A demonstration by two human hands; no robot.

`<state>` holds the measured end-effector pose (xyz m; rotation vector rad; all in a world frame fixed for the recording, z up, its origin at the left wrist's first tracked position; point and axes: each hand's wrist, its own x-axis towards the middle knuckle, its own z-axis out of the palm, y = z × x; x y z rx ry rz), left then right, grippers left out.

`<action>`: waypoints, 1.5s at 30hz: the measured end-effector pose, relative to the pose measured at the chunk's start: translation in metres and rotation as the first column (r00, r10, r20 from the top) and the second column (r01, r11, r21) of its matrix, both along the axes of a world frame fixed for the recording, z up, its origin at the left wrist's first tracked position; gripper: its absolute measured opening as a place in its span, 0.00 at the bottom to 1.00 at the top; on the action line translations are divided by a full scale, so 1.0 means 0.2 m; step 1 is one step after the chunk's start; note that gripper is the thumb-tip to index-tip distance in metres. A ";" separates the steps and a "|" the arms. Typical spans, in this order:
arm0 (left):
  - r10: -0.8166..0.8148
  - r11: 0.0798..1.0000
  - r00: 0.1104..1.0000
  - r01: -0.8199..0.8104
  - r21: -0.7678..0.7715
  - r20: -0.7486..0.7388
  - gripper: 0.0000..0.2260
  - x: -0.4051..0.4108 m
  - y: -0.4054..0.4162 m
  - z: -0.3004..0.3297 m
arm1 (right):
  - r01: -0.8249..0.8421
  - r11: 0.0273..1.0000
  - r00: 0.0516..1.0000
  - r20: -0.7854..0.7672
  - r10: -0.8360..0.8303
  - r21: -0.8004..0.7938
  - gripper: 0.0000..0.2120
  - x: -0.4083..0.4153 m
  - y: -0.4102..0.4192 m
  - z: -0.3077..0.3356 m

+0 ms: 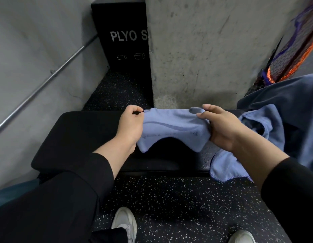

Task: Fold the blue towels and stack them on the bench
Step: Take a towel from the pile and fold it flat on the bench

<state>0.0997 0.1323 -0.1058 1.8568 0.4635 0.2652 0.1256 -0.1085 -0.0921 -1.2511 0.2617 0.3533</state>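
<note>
I held one folded light-blue cloth towel [171,128] stretched btwn both hands, just above the black padded bench [78,137]. My left hand [132,126] pinched its left edge w/ curled fingers; my right hand [222,128] gripped the right edge, thumb on top. One more crumpled blue towel [227,167] lay on the bench's right end, hanging over the front; a larger darker-blue cloth heap [292,106] sat beside it. An orange-and-purple mesh bag [292,55] stood behind, contents not clear. Two white shoes [125,223] on speckled floor.
</note>
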 end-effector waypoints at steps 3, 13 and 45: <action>-0.017 0.994 0.999 0.012 0.107 0.049 0.02 0.01 0.07 0.03 | -0.022 0.909 0.989 0.124 0.080 -0.417 0.09 -0.01 -0.04 0.00; -0.598 0.282 0.677 0.679 0.677 -0.430 0.19 -0.17 0.01 -0.18 | -0.003 0.373 0.950 0.114 0.292 -0.928 0.10 -0.04 -0.13 -0.19; -0.403 0.532 0.891 0.412 0.739 -0.207 0.04 -0.10 0.25 -0.03 | 0.209 0.136 0.712 0.246 0.658 -0.968 0.13 -0.04 0.02 -0.05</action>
